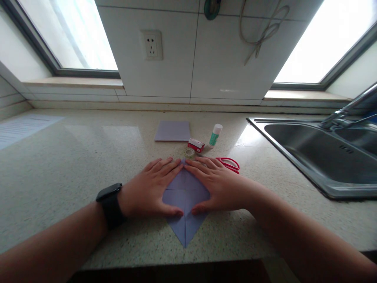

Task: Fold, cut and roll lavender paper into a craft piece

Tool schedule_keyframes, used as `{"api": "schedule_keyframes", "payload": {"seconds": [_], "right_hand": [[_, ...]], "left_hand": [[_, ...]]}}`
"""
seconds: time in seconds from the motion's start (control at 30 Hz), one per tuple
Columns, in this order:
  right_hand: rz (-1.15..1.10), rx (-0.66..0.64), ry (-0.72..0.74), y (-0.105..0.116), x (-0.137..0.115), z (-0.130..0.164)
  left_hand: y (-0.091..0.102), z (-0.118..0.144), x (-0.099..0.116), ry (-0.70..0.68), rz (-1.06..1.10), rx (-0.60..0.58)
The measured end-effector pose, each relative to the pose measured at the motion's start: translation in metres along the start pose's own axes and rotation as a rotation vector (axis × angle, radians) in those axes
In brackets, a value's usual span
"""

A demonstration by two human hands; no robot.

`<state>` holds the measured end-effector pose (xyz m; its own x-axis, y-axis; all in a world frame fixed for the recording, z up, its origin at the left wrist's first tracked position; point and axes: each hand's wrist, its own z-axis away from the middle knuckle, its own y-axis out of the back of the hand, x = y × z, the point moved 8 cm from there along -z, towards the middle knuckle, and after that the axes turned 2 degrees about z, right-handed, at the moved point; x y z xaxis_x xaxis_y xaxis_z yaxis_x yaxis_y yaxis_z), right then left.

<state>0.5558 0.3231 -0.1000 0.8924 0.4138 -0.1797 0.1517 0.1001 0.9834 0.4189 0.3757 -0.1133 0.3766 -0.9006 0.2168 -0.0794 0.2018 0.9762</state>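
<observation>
A lavender sheet of paper [185, 200], folded and creased into a diamond, lies on the counter with a corner toward me. My left hand [154, 188] rests flat on its left side, fingers stretched toward the far corner and thumb near the middle seam. On the opposite side my right hand [213, 182] presses down the same way, its thumb close to the seam. Both hands are open, and they cover the paper's side corners. Red-handled scissors [231, 164] lie just beyond my right hand, which hides their blades.
Behind the paper are a roll of clear tape [189, 152], a small red-and-white box [196, 145], a glue stick [216, 135] and a stack of lavender paper [172, 131]. A steel sink [309, 157] is set in at the right. A printed sheet [25, 126] lies far left.
</observation>
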Motion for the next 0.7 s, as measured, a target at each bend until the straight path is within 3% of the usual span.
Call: {"api": "schedule_keyframes", "payload": {"seconds": [0.7], "right_hand": [[0.000, 0.055, 0.035, 0.0017, -0.0019, -0.0010]], "left_hand": [[0.0038, -0.0018, 0.0036, -0.002, 0.015, 0.035]]}}
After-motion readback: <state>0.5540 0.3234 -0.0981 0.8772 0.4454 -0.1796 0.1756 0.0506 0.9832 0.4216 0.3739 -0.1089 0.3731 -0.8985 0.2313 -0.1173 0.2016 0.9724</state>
